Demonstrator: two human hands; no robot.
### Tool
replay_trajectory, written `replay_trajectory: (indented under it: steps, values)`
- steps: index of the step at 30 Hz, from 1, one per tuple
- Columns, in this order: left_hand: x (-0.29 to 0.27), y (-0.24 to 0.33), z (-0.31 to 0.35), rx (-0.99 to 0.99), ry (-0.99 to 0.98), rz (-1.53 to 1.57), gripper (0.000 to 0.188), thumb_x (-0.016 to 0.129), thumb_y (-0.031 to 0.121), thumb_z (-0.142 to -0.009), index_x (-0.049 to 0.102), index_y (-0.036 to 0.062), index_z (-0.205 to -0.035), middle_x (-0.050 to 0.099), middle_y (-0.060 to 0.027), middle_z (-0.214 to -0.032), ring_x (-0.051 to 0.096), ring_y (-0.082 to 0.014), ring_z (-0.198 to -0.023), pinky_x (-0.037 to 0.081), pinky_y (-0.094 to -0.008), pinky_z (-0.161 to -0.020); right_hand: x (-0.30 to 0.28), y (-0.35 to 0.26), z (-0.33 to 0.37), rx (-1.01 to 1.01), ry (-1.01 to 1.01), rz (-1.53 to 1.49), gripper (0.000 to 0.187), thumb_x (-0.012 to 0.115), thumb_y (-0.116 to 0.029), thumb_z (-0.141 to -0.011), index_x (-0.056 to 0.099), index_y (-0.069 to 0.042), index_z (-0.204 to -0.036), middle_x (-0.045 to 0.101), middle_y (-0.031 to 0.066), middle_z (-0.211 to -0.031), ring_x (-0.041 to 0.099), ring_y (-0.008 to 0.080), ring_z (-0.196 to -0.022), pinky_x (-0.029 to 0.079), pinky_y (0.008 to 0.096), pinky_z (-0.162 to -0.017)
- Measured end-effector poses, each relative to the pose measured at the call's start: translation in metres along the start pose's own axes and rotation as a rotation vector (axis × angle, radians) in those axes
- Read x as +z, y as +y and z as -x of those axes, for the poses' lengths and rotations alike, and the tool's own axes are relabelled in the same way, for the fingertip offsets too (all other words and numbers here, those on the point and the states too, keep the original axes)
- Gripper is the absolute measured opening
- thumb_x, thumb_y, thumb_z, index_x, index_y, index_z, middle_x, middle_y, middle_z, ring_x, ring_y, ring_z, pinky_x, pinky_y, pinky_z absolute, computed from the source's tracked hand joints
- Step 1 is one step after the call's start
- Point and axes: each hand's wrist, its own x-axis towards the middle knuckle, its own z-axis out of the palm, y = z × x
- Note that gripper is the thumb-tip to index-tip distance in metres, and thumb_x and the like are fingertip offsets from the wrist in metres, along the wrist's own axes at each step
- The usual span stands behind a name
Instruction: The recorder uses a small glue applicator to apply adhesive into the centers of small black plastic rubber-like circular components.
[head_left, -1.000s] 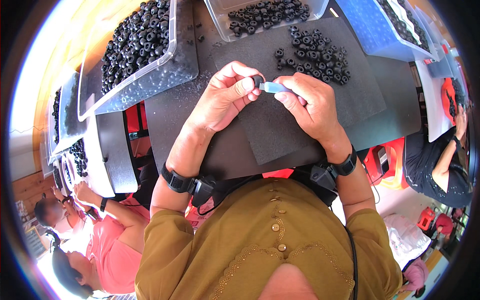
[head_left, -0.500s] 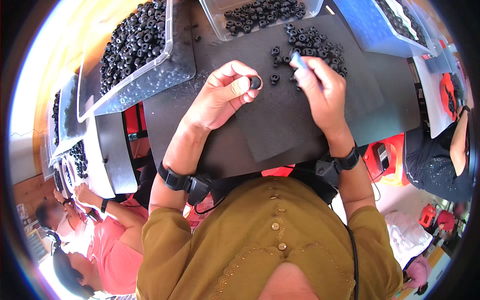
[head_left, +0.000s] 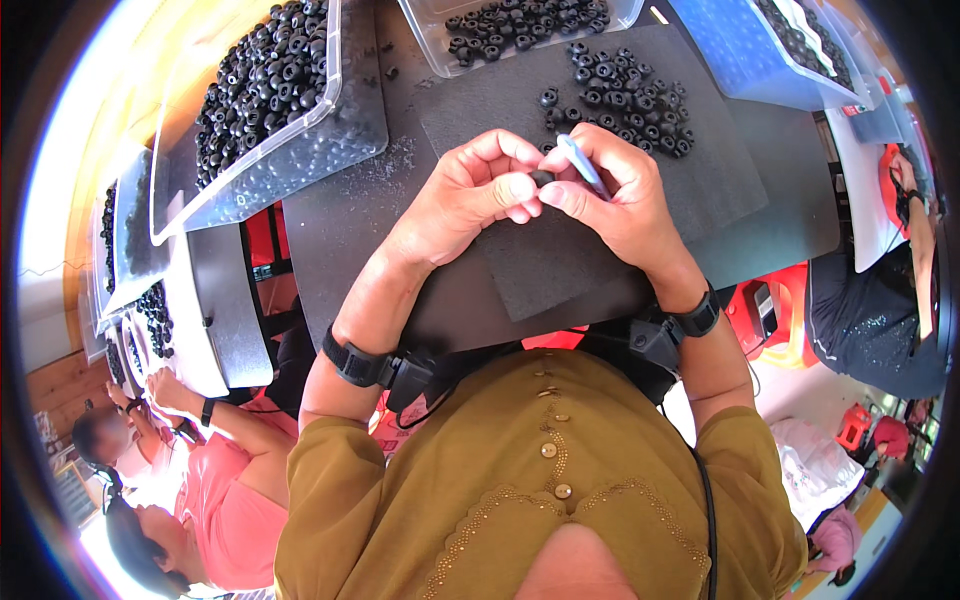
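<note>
Back from the loose pile point(head_left: 620, 95), the right hand point(head_left: 625, 200) rejoins the left hand point(head_left: 470, 200); left pinches a small black ring point(head_left: 541, 178), right grips a pale blue tool point(head_left: 580, 162). Many rings on the counter point(head_left: 780, 215) look unworked.

Between the hands, the left hand point(head_left: 470, 195) and the right hand point(head_left: 625, 200), sits a small black ring point(head_left: 541, 178) and a pale blue tool point(head_left: 580, 162). Just beyond them, loose rings point(head_left: 620, 95) are black on a dark grey foam mat point(head_left: 650, 190). The surface point(head_left: 340, 220) beneath is black. Further left of the hands, a clear tray point(head_left: 300, 150) holds black rings; far right, a tray point(head_left: 750, 50) is blue. Both wrist straps point(head_left: 352, 362) are black. The person's shirt point(head_left: 540, 480) is plain mustard-olive with a beaded trim pattern.
</note>
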Motion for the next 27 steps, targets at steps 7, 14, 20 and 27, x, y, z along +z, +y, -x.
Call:
replay_trajectory:
  steps: [7, 14, 20, 27]
  values:
    - [-0.012, -0.009, -0.001, 0.109, -0.063, -0.128, 0.016, 0.069, 0.008, -0.089, 0.063, 0.0028, -0.103, 0.068, -0.0071, -0.097, 0.066, -0.0120, -0.088, 0.054, -0.0248, -0.077, -0.007, 0.004, 0.002, 0.139, -0.092, -0.202, 0.010, 0.070, -0.013, -0.088, 0.066, -0.004, -0.088, 0.059, -0.0036, -0.075, 0.050, 0.0024, -0.068, 0.041, 0.0211, -0.061]
    - [-0.011, 0.000, 0.000, 0.058, -0.009, 0.120, 0.022, 0.067, 0.016, -0.092, 0.059, 0.0038, -0.108, 0.064, -0.0081, -0.101, 0.062, -0.0120, -0.086, 0.052, -0.0213, -0.073, -0.004, -0.001, 0.002, 0.042, 0.059, 0.016, 0.018, 0.061, -0.020, -0.095, 0.061, -0.002, -0.096, 0.058, 0.0030, -0.074, 0.052, 0.0092, -0.063, 0.041, 0.0242, -0.059]
    - [-0.016, 0.002, 0.002, 0.107, 0.017, 0.156, 0.024, 0.063, 0.018, -0.094, 0.059, 0.0042, -0.114, 0.061, -0.0070, -0.100, 0.058, -0.0105, -0.084, 0.049, -0.0206, -0.074, -0.001, -0.005, -0.002, -0.141, -0.028, 0.378, 0.016, 0.063, -0.019, -0.090, 0.064, -0.003, -0.090, 0.059, 0.0091, -0.074, 0.058, 0.0277, -0.061, 0.045, 0.0353, -0.056]
    - [-0.018, 0.001, 0.001, 0.121, 0.003, 0.133, 0.024, 0.063, 0.015, -0.094, 0.062, 0.0021, -0.114, 0.063, -0.0059, -0.096, 0.060, -0.0103, -0.082, 0.051, -0.0222, -0.076, -0.001, -0.002, -0.002, -0.179, -0.006, 0.438, 0.016, 0.064, -0.020, -0.089, 0.065, -0.004, -0.091, 0.061, 0.0098, -0.075, 0.060, 0.0296, -0.064, 0.046, 0.0371, -0.057]
